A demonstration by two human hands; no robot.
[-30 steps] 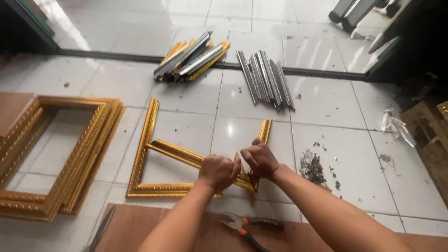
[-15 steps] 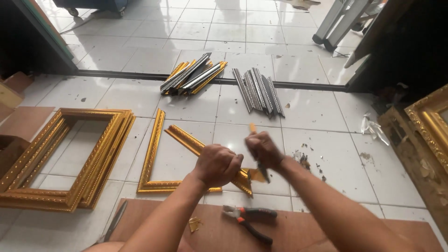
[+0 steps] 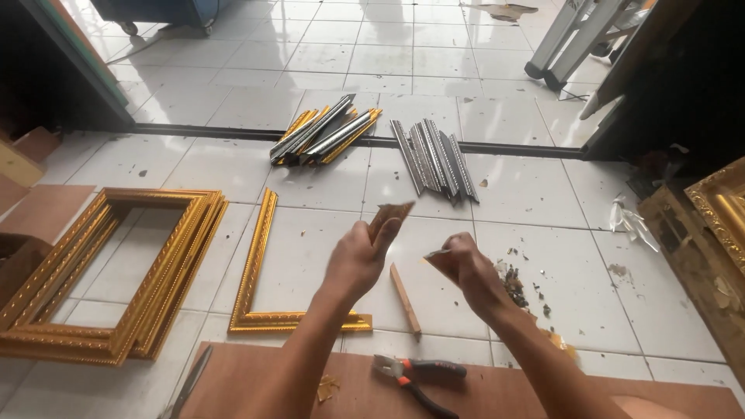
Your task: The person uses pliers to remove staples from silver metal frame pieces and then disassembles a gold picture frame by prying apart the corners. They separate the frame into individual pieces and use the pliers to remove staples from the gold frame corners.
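Hands raised since a moment ago: left hand (image 3: 358, 260) pinching gold moulding piece (image 3: 388, 218), right hand (image 3: 464, 268) gripping another fragment (image 3: 436, 254), both lifted off the L-shaped frame section (image 3: 260, 287) on the floor tiles (image 3: 535, 186).

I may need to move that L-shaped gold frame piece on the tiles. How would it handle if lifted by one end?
The L-shaped frame piece looks rigid, so it probably won't droop. Its single corner joint may flex or crack under the long arm's leverage. Lying flat on smooth tiles, it would likely slide, not roll.
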